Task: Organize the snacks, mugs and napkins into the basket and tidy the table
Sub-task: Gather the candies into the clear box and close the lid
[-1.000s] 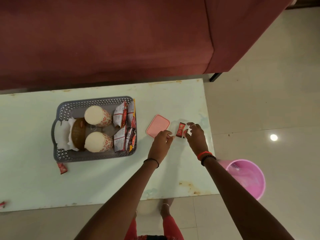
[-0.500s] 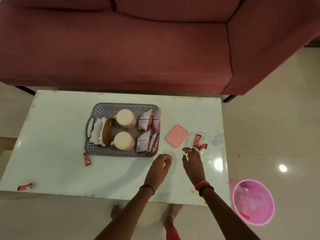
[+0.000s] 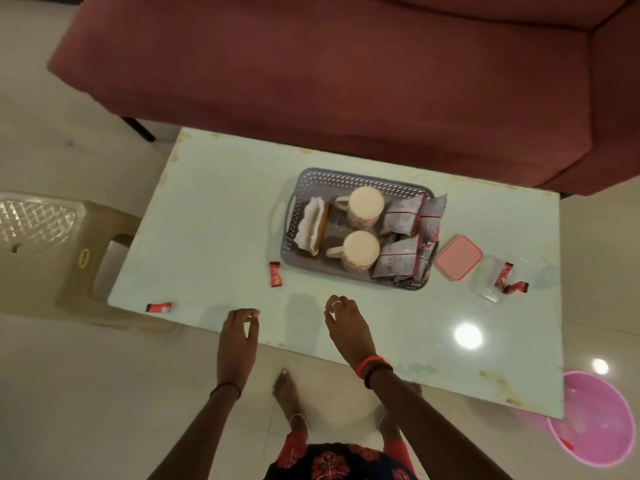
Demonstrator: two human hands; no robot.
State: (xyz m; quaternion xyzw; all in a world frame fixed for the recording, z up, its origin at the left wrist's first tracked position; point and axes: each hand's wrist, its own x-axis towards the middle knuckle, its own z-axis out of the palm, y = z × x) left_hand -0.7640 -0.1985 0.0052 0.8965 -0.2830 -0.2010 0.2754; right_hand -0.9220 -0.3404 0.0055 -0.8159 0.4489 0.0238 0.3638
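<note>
A grey basket (image 3: 346, 177) sits on the far middle of the pale table (image 3: 214, 220). It holds two mugs, one farther (image 3: 365, 206) and one nearer (image 3: 360, 253), both with their handles turned left. White napkins (image 3: 307, 226) stand against a brown holder at its left end, and snack packets (image 3: 403, 217) are packed along its right end. Just right of the basket a pink lid (image 3: 458, 257) lies flat on the table. Beside the lid is a clear container (image 3: 485, 287) with two small red sachets, one in it (image 3: 504, 274) and one at its near edge (image 3: 516, 288). Another red sachet (image 3: 275, 275) lies on the table just beside the basket's near-left corner, and a fourth (image 3: 159, 307) lies at the table's near-left edge. Both hands hover over the near edge, well apart from the basket. The left hand (image 3: 239, 337) has loosely curled fingers with nothing in them. The right hand (image 3: 346, 327) is relaxed and empty too, its fingers pointing toward the basket. A pink bin (image 3: 602, 441) stands on the floor at the near right, a red sofa (image 3: 346, 81) is beyond the table, and a plastic stool (image 3: 41, 230) is to the left.
</note>
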